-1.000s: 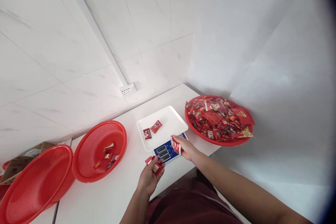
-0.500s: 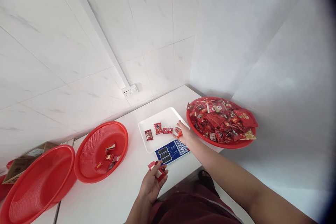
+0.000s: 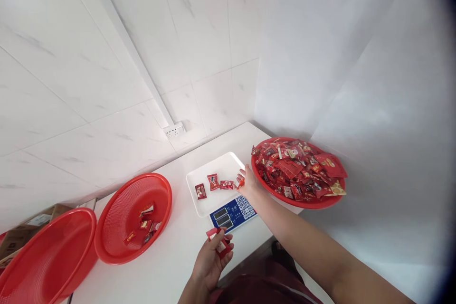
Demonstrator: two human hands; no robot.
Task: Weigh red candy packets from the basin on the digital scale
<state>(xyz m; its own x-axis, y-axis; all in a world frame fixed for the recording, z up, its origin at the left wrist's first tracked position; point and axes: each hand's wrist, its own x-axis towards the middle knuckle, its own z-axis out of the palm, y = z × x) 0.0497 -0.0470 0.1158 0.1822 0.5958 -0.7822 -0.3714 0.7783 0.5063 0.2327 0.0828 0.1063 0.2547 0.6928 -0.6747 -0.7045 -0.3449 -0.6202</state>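
Note:
My left hand (image 3: 211, 257) is closed around red snack packets (image 3: 223, 247) in front of the scale; how many is hidden by the fingers. My right hand (image 3: 248, 184) is over the right side of the scale's white tray (image 3: 203, 206), with a small orange-red packet (image 3: 241, 183) held at its fingers, which are partly spread. On the tray, a dark red packet (image 3: 200, 192), a red packet with a large dark character (image 3: 213, 182) and a flat red packet (image 3: 226, 185) lie in a row, the last one close to my right fingertips.
A red basket heaped with red packets (image 3: 292, 171) stands right of the scale. To the left are a perforated red basket (image 3: 117, 209) with several packets inside and another red basket (image 3: 53, 261). The scale's blue keypad panel (image 3: 233, 213) faces me. Behind is a wall socket (image 3: 174, 130).
The view has shifted slightly, so the table appears lower. Both hands keep nearly the same places and still hold their packets. The packets on the tray stay as they were.

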